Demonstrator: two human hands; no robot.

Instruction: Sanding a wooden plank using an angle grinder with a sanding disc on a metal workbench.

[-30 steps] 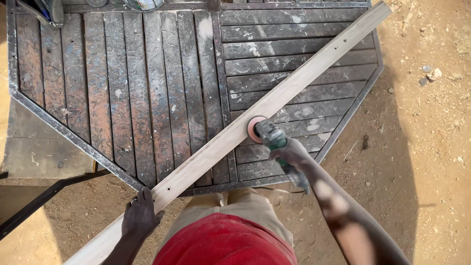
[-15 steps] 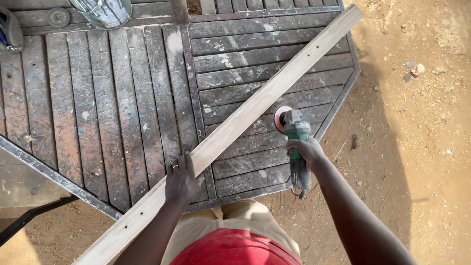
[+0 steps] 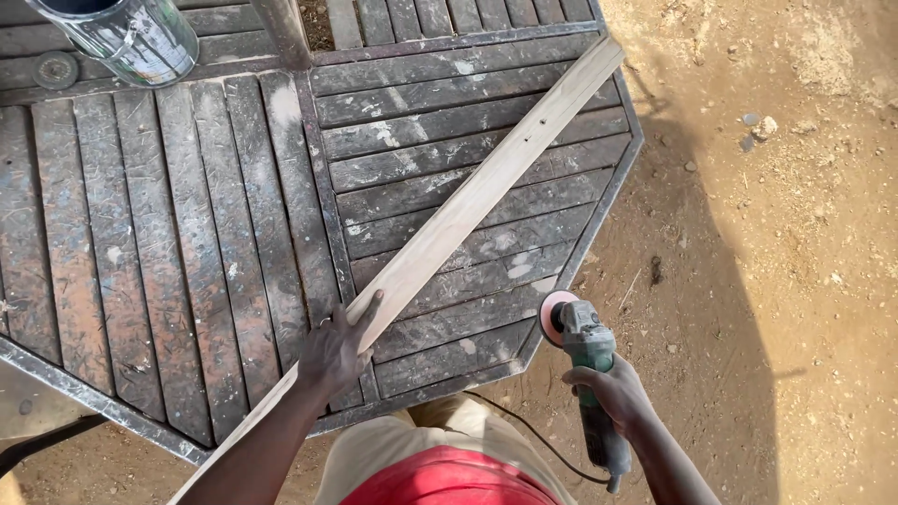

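Lying diagonally across the slatted worktop (image 3: 187, 234): a pale wooden plank (image 3: 486, 187), long axis from near-left to far-right, far end at the worktop's corner. Pressing flat on its near part, left hand (image 3: 337, 351), fingers spread, nothing enclosed. Right hand (image 3: 613, 393) wrapped tight around angle grinder (image 3: 585, 351), disc pointing forward, just beside worktop's right edge. Open dirt ground (image 3: 795, 281) to the right.

Bare forearms, no sleeves; red shirt; beige trousers.
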